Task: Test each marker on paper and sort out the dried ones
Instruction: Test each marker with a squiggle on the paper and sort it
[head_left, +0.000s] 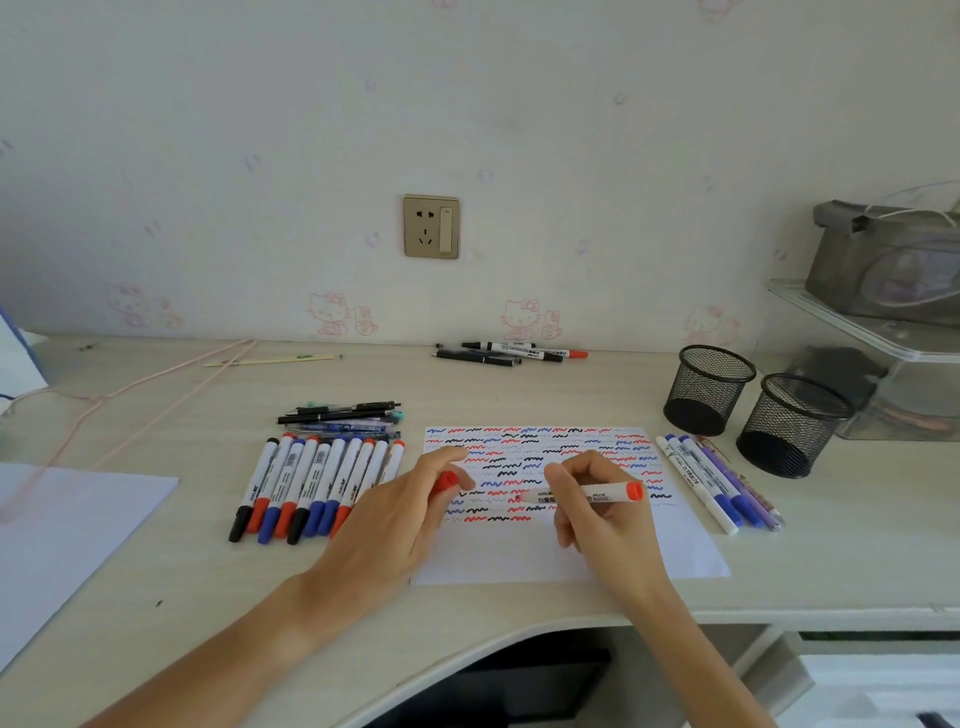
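A white sheet of paper (545, 556) lies on the desk, its upper half covered with red, blue and black squiggles. My right hand (597, 514) grips a white marker with a red end (605, 492), lying nearly flat with its tip pointing left over the paper. My left hand (395, 519) pinches the red cap (445, 480) just left of that tip. A row of several white markers (317, 483) with red, blue and black caps lies left of the paper. Several thinner pens (717, 483) lie at the paper's right edge.
Two black mesh pen cups (709, 389) (792, 423) stand at the right. More pens (343, 415) lie behind the marker row and another small group of pens (511, 352) by the wall. A second white sheet (67, 525) lies at left. A clear shelf (883, 332) stands far right.
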